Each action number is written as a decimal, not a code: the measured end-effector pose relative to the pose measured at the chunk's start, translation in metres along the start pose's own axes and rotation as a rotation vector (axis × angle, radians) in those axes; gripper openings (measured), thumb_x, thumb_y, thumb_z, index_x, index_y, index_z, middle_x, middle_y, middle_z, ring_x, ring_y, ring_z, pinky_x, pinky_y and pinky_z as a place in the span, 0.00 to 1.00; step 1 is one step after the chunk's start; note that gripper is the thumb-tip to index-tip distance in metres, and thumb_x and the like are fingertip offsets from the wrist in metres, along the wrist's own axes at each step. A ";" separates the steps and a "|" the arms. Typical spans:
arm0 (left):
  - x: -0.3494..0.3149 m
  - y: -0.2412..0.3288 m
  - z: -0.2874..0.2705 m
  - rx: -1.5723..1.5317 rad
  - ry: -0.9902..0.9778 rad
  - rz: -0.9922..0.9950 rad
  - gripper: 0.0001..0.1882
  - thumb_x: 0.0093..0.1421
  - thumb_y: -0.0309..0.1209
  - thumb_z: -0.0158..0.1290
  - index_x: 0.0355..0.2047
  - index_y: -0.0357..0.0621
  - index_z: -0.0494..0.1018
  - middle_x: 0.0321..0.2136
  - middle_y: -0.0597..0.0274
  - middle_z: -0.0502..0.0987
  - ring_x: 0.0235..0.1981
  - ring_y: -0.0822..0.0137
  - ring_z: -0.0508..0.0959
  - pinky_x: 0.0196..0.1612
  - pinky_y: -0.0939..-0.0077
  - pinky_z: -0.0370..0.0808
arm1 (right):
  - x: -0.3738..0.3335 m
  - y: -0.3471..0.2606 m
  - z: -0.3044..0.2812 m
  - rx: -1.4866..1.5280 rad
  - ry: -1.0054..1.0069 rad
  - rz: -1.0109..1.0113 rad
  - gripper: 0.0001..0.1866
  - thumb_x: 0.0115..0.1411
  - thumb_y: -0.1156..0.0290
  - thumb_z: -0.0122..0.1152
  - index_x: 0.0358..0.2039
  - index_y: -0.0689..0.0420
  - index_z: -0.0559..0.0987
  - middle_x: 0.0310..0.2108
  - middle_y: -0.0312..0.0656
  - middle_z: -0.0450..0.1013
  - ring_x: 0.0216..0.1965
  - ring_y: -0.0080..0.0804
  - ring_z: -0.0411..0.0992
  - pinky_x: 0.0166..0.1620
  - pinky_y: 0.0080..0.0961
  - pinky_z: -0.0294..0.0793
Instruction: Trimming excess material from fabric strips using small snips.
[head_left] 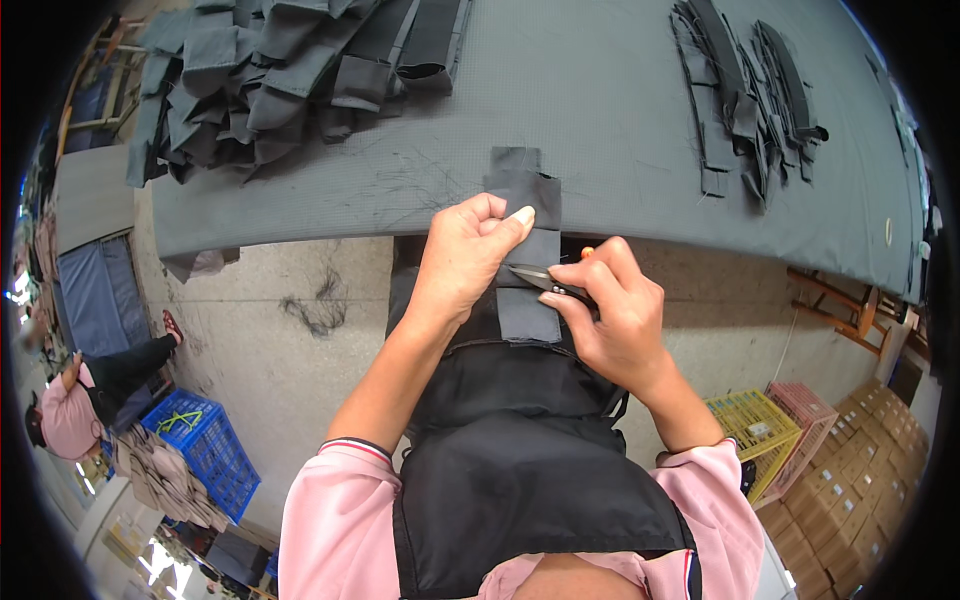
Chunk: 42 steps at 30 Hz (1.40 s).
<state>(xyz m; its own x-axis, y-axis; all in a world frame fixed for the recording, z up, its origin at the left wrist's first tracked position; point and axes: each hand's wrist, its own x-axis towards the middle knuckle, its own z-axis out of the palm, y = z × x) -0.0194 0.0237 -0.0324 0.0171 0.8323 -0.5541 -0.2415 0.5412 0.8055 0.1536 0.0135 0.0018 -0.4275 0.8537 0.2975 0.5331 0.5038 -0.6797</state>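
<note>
A dark grey fabric strip (pixel 532 247), made of stitched overlapping pieces, runs over the table's near edge and down toward my lap. My left hand (pixel 465 250) is closed at the strip's left side, thumb and forefinger pinched together over the cloth; its other fingers are partly hidden. Between the fingers of my right hand (pixel 620 310) is a pair of small dark thread snips (pixel 548 281). The blades point left across the strip, just below my left thumb. Whether a thread lies between them is too small to tell.
Grey cloth covers the table (pixel 590 120), with loose threads on it. A heap of grey fabric pieces (pixel 270 80) lies far left, more strips (pixel 730 90) far right. Below are a blue crate (pixel 205 450), yellow crate (pixel 755 430) and cardboard boxes (pixel 850 490). Another person (pixel 75 405) is at left.
</note>
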 end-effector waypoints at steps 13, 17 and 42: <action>-0.001 0.008 0.006 -0.078 0.069 0.049 0.09 0.58 0.31 0.57 0.29 0.39 0.70 0.19 0.76 0.71 0.22 0.87 0.62 0.25 0.88 0.58 | -0.012 0.001 -0.015 0.370 0.123 0.301 0.11 0.43 0.82 0.67 0.29 0.62 0.77 0.26 0.37 0.65 0.25 0.23 0.66 0.27 0.18 0.66; 0.001 0.009 0.008 -0.062 0.039 0.086 0.09 0.58 0.31 0.57 0.30 0.39 0.70 0.19 0.75 0.71 0.22 0.87 0.62 0.25 0.88 0.58 | -0.025 -0.002 -0.028 0.799 0.009 0.553 0.10 0.46 0.82 0.66 0.31 0.63 0.77 0.32 0.37 0.63 0.31 0.20 0.67 0.35 0.14 0.70; 0.010 0.005 -0.007 -1.007 -0.384 -0.059 0.11 0.66 0.38 0.40 0.37 0.45 0.67 0.22 0.65 0.64 0.27 0.67 0.70 0.47 0.52 0.71 | 0.015 0.015 -0.002 1.255 0.280 0.596 0.07 0.60 0.72 0.57 0.26 0.58 0.73 0.20 0.28 0.65 0.17 0.10 0.56 0.17 0.11 0.55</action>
<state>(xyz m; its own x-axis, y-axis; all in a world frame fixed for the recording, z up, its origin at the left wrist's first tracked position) -0.0271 0.0342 -0.0356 0.3156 0.8852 -0.3418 -0.9145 0.3799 0.1396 0.1565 0.0335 -0.0025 -0.1360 0.9658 -0.2209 -0.4767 -0.2592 -0.8400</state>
